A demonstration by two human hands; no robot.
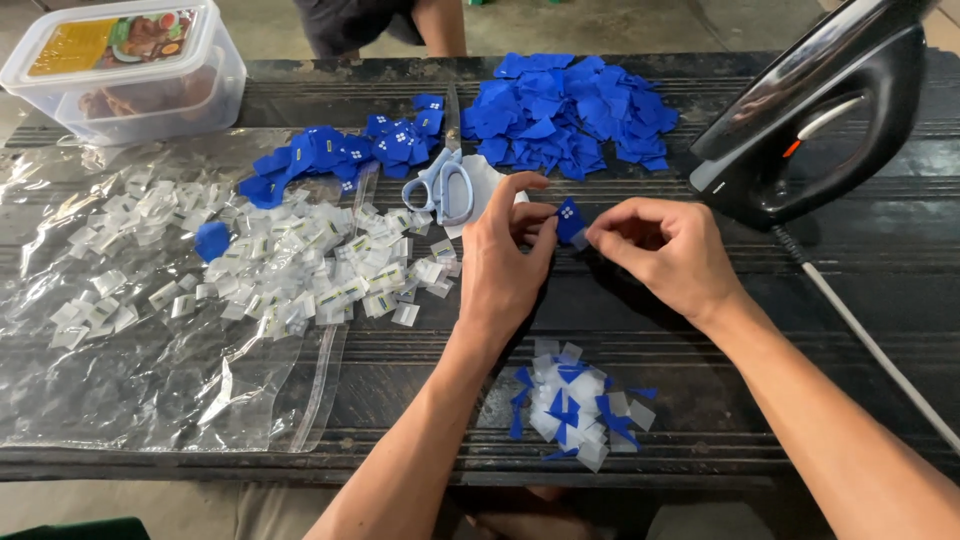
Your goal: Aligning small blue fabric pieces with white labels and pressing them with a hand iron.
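Both hands (505, 250) (665, 250) pinching blue tag (569, 220), wrists raised

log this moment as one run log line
left hand: pinching blue tag | right hand: pinching same tag | scissors: idle behind | finished pile: near edge

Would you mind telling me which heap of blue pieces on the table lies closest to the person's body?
The small heap of blue pieces mixed with clear pouches, at the table's near edge between the forearms. The two all-blue heaps lie beyond the hands, by the scissors.

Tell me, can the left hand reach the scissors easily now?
Probably yes. The scissors lie just beyond the left hand with nothing between, but that hand and the right hand both pinch a blue piece.
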